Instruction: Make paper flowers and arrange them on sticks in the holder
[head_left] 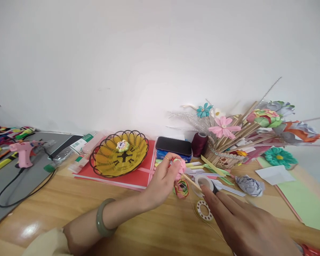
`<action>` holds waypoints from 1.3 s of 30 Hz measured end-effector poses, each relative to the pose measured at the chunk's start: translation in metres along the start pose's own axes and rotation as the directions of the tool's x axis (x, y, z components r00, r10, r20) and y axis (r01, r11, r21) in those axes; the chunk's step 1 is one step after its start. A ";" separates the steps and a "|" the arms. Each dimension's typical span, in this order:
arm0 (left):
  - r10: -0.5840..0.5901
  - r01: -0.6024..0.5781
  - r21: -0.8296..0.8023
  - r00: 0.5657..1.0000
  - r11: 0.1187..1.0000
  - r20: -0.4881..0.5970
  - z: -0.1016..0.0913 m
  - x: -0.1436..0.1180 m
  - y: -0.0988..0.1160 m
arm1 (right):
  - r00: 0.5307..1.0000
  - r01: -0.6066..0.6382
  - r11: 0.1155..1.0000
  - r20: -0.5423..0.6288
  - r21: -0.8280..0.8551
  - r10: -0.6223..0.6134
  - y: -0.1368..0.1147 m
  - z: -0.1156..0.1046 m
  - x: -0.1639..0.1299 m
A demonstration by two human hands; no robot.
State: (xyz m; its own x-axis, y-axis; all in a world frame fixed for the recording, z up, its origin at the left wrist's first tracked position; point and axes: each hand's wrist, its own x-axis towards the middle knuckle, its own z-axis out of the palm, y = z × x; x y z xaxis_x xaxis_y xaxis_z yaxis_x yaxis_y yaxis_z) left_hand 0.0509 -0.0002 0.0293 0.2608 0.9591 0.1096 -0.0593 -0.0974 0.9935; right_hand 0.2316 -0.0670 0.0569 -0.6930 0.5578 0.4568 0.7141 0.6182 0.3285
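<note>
My left hand (161,183) grips a small pink paper flower (180,167) mounted on a thin wooden stick (192,182); a jade bangle circles that wrist. My right hand (245,222) reaches in from the lower right, fingers extended, its fingertip touching a white tape roll (204,183) on the wooden table (77,209). A flat white wire spool (204,209) lies just left of that hand. A folded red-green paper flower (181,188) rests on the table under the pink one.
A yellow wire basket (120,153) holding a small paper flower sits on red card. Behind are a black-lidded tin (174,147), a maroon thread spool (199,144) and a stick holder full of paper flowers (229,145). A pink glue gun (25,153) stands at the left, a grey paper flower (249,185) at the right.
</note>
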 end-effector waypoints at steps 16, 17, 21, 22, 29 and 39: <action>0.051 -0.051 0.003 0.999 0.999 -0.004 -0.004 0.001 0.009 | 0.997 -0.069 0.992 -0.014 0.109 0.071 -0.003 0.006 0.011; 0.051 -0.051 0.013 0.999 0.999 -0.005 -0.004 0.001 0.009 | 0.997 -0.072 0.991 -0.013 0.117 0.074 -0.002 0.007 0.010; 0.028 -0.028 0.025 1.000 0.999 -0.007 -0.006 0.001 0.010 | 0.998 -0.051 0.992 -0.026 0.117 0.054 -0.003 0.008 0.008; 0.025 -0.025 0.025 1.000 0.999 -0.006 -0.006 0.001 0.010 | 0.998 -0.045 0.992 -0.032 0.118 0.049 -0.004 0.008 0.007; 0.025 -0.025 0.075 1.000 0.997 0.001 -0.009 0.000 0.013 | 0.968 -0.247 0.904 0.041 0.350 0.249 -0.005 0.015 0.010; 0.038 -0.037 0.138 0.999 0.990 0.000 -0.009 -0.001 0.013 | 0.951 -0.299 0.873 0.046 0.386 0.306 -0.009 0.017 0.007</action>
State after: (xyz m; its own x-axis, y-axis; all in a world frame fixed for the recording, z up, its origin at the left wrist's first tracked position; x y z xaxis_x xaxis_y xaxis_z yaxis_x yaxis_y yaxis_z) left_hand 0.0412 0.0000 0.0420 0.2585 0.9548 0.1468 0.0651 -0.1688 0.9835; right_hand 0.2185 -0.0595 0.0435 -0.4451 0.7448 0.4972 0.7922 0.5864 -0.1692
